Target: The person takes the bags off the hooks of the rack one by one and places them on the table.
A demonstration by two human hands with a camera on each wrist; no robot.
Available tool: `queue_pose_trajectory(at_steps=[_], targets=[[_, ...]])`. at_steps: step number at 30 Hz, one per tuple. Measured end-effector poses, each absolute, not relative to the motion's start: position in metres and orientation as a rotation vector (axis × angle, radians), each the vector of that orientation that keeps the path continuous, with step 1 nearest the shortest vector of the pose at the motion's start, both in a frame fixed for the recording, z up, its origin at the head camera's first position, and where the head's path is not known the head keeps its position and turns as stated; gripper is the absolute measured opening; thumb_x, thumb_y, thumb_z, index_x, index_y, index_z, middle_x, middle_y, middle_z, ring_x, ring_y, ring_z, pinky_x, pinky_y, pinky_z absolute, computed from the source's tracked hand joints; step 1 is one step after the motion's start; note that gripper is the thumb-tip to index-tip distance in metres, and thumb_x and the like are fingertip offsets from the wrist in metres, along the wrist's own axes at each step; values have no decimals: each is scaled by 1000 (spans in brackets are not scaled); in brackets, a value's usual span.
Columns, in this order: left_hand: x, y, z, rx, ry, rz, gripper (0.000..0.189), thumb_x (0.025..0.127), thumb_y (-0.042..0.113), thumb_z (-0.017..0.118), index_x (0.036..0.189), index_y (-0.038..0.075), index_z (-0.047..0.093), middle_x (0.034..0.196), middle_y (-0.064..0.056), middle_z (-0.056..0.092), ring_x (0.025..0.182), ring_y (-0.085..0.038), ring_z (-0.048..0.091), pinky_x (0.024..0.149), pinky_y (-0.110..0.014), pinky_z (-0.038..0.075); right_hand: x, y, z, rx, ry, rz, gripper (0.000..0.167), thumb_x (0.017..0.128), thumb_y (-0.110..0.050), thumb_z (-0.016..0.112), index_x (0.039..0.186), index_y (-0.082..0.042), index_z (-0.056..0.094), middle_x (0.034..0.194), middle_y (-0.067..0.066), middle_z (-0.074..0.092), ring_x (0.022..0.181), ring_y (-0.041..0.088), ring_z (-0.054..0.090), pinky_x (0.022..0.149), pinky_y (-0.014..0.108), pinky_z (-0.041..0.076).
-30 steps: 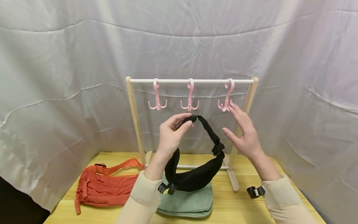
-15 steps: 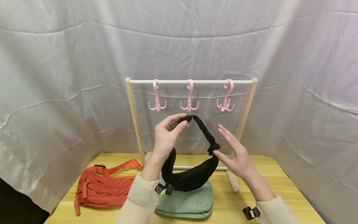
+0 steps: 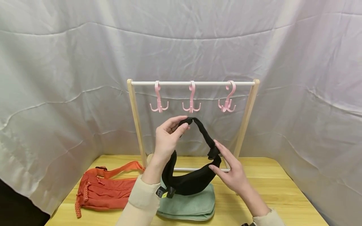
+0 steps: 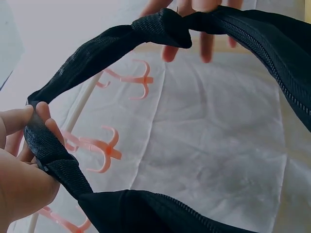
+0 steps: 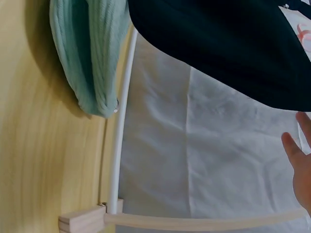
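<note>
A black zippered bag (image 3: 192, 184) hangs in the air from its fabric strap (image 3: 204, 131). The top of the strap is pinched between the thumb and fingers of my left hand (image 3: 165, 139). My right hand (image 3: 232, 171) is at the bag's right end, beside the knot (image 3: 213, 153) in the strap, its fingers fairly straight. In the left wrist view, right-hand fingertips show behind the knot (image 4: 167, 29); whether they press it I cannot tell. The bag's zipper (image 4: 260, 51) shows there too.
Behind the bag stands a rack with a white rail (image 3: 175, 83) and wooden posts (image 3: 245, 122). Pink hooks (image 3: 159, 102) hang along the rail. On the wooden table (image 3: 268, 188) lie a red-orange waist bag (image 3: 110, 191) and a folded green corduroy item (image 3: 188, 207).
My right hand has come down and left from near the right pink hook to the strap's knot. My left hand and the bag have shifted slightly left. The right hook has turned a little.
</note>
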State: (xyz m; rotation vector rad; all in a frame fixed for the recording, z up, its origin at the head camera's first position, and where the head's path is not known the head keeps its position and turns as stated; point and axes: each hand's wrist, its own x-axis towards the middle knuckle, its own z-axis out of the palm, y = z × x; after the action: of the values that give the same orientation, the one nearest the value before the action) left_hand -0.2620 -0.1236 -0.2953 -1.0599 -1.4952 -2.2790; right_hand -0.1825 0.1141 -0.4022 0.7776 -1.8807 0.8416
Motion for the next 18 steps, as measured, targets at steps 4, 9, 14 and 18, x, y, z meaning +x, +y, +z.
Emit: queue_pose_trajectory(at_steps=[4,9,14,18], targets=[[-263,-125,-295,-1063,-1468,-2283,27,94,-3,73,121,-8,71,92,-17,77,83,-14,74,74,-23,58,-182,113,-410,748,-1885,867,71,89,-13,84,147,10,51,147,21,58,131,10,59,105,20,49],[-263,-126,-294,-1064,-1447,-2293,27,94,-3,73,121,-8,71,88,-2,77,82,-14,73,73,-22,57,-177,110,-412,733,-1880,925,77,75,16,84,146,10,53,143,11,62,113,9,68,88,23,58],[-264,-129,-294,-1057,-1451,-2283,27,95,-4,72,121,-9,71,88,-3,77,81,-14,73,74,-22,57,-175,107,-413,728,-1875,996,80,70,29,78,144,8,55,139,6,65,104,11,72,77,24,61],[-266,-131,-295,-1046,-1449,-2270,27,94,-4,73,120,-9,71,89,-14,77,79,-13,71,73,-23,57,-175,107,-413,741,-1848,970,73,73,25,79,141,9,58,134,11,69,96,14,74,75,21,61]])
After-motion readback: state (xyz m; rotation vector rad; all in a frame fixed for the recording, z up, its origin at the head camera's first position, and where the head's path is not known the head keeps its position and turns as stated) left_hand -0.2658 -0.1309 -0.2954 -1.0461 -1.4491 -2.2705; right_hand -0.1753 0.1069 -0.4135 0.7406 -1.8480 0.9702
